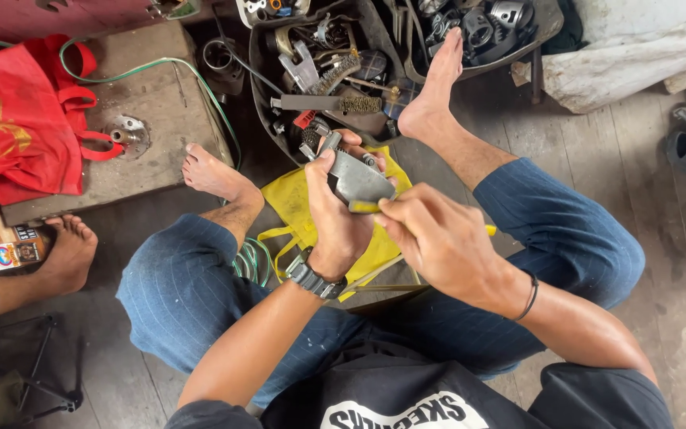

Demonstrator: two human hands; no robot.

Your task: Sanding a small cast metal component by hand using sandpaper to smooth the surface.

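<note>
Seated on the floor, a person's left hand [335, 218] clamps a grey metal part [356, 181], long axis slanting away, while the right hand [437, 242] pinches a yellow-handled tool [365, 206] against its near edge.

A worn floor of grey wooden planks [637, 159] runs under everything, scuffed and flecked with pale spots. At the upper left lies a thick, stained wooden slab [160, 103] with a small metal fitting set in it. A crumpled white cloth [637, 48] lies at the upper right. The light is even and soft.
</note>
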